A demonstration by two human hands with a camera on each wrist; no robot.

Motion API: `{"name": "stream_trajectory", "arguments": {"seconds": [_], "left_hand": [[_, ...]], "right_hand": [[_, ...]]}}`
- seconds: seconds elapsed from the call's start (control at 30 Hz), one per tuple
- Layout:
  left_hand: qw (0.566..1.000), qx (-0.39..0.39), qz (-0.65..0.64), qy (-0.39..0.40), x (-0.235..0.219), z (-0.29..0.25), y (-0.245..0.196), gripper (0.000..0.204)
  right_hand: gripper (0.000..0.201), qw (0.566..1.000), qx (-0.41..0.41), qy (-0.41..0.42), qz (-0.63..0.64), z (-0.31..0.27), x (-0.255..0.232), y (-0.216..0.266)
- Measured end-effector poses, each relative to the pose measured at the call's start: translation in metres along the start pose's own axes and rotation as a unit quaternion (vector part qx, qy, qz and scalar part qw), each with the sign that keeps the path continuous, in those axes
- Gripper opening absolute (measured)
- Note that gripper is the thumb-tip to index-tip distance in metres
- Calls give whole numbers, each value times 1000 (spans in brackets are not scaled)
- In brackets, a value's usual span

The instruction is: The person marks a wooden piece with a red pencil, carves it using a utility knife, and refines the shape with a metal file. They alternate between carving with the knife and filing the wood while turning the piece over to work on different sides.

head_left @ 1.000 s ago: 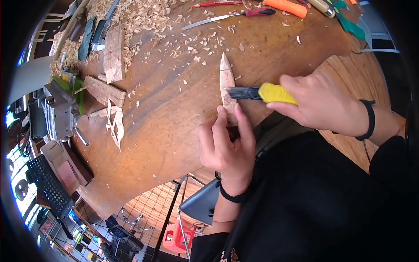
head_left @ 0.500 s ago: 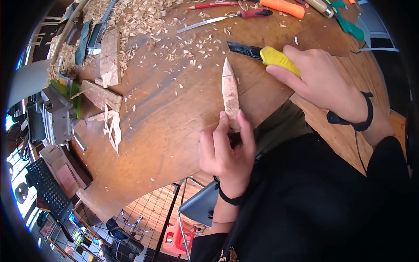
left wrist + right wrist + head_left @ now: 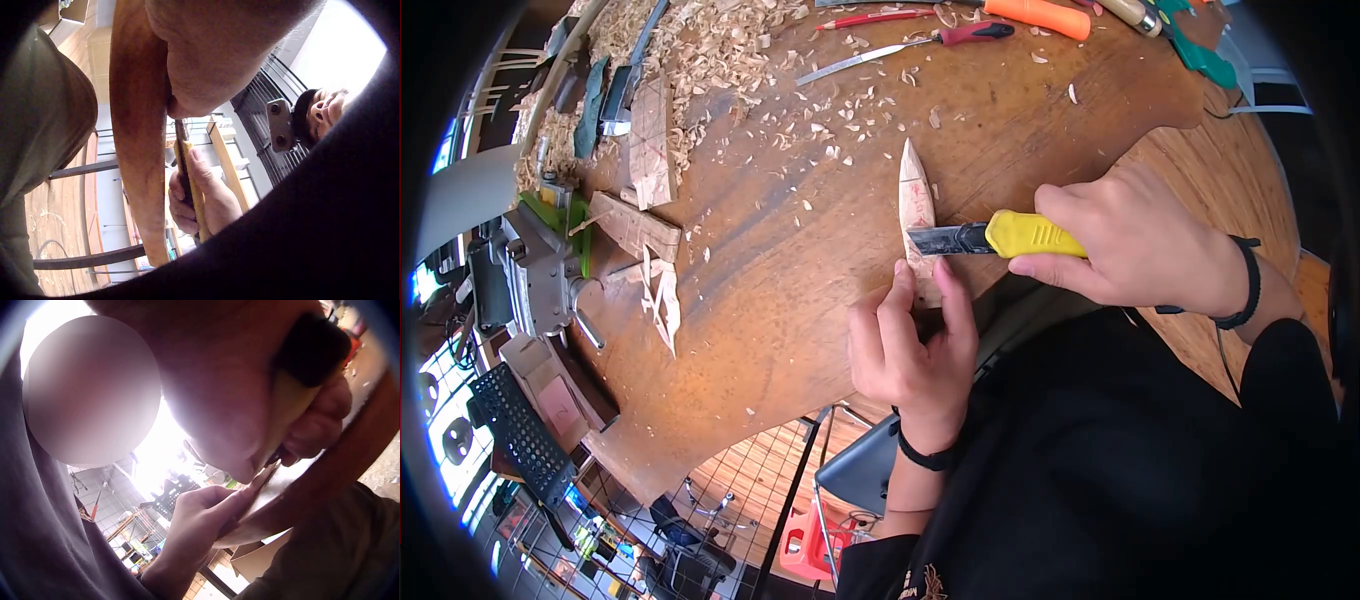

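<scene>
A narrow, pointed piece of wood (image 3: 915, 203) with red markings and a dark line near its tip lies at the table's near edge in the head view. My left hand (image 3: 908, 345) pinches its blunt end between thumb and fingers. A yellow utility knife (image 3: 1032, 235) is gripped in my right hand (image 3: 1135, 238), thumb along the handle. Its dark blade (image 3: 948, 240) crosses the wood just beyond the left fingertips. In the left wrist view, the right hand (image 3: 215, 203) shows around the yellow handle. The right wrist view has the left hand (image 3: 200, 515) close by the blade.
Wood shavings (image 3: 730, 50) cover the far side of the table (image 3: 770, 330). A file with a red handle (image 3: 975, 34), a red pencil (image 3: 875, 18) and an orange handle (image 3: 1038, 16) lie there too. At left are a metal vise (image 3: 540, 270) and wood offcuts (image 3: 635, 225).
The knife was on the wood, then lifted forward past the pointed tip, and now is back across the wood near my left fingertips. My left hand keeps its pinch.
</scene>
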State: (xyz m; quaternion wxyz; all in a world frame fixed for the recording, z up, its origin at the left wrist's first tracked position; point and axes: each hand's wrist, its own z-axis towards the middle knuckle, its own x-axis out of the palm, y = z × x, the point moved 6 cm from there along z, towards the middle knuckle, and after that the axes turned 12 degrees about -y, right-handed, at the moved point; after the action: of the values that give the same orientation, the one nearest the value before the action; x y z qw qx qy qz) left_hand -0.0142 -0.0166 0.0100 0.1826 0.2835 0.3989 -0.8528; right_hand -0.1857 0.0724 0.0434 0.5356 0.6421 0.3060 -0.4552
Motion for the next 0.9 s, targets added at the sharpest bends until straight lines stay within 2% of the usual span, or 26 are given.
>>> {"name": "stream_trajectory", "arguments": {"seconds": [0.33,0.43,0.53,0.6,0.73,0.83,0.9], "left_hand": [[999,18,-31,-8,1,2,-1,22],[1000,2,-2,19,1,3,0,23],[999,23,-27,3,1,3,-2,23],[999,23,-29,-8,1,4,-2,23],[1000,18,-23,-11,2,3,0,24],[999,17,-27,-9,3,2,-1,25],[999,21,-30,-18,3,2,-1,24]], "right_hand": [[50,1000,15,4,-6,10,5,0],[50,1000,13,12,-7,18,9,4],[49,999,29,-19,-34,29,10,1],[49,995,19,-81,-47,38,5,-5],[49,996,16,-74,-49,34,5,-15],[50,998,41,-40,-17,24,1,-15],[50,999,41,11,10,18,2,-11]]}}
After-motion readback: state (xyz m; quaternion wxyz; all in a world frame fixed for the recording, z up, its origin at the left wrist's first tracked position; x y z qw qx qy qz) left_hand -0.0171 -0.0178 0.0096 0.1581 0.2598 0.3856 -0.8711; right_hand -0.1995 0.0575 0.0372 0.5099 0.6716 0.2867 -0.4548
